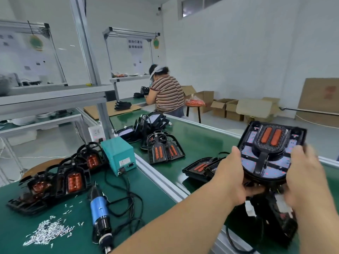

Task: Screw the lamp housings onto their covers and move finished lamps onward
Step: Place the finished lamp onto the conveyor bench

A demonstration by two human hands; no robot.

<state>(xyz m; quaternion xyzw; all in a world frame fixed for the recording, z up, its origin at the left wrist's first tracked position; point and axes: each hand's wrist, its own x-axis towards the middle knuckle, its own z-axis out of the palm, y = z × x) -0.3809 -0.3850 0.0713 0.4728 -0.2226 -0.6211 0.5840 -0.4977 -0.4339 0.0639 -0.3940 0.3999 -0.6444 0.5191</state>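
1. The lamp (271, 149) is held up at the right of the frame, above the green conveyor belt (201, 136), with its orange lenses facing the camera.
2. The left hand (233, 173) grips the lamp's left edge: the thumb lies up along the rim and the fingers curl underneath.
3. The right hand (308, 176) holds the lamp's right edge and is blurred. Its thumb reaches up by the rim, and how far its other fingers are curled cannot be told.
4. More lamps lie on the belt, a pair (165, 149) in mid-frame and another (201, 167) just left of the left hand.
5. On the bench mat (156, 195) at lower left lie an electric screwdriver (100, 217), a pile of screws (49, 230) and a row of black housings (60, 180).
6. A teal power box (119, 154) stands behind the screwdriver.
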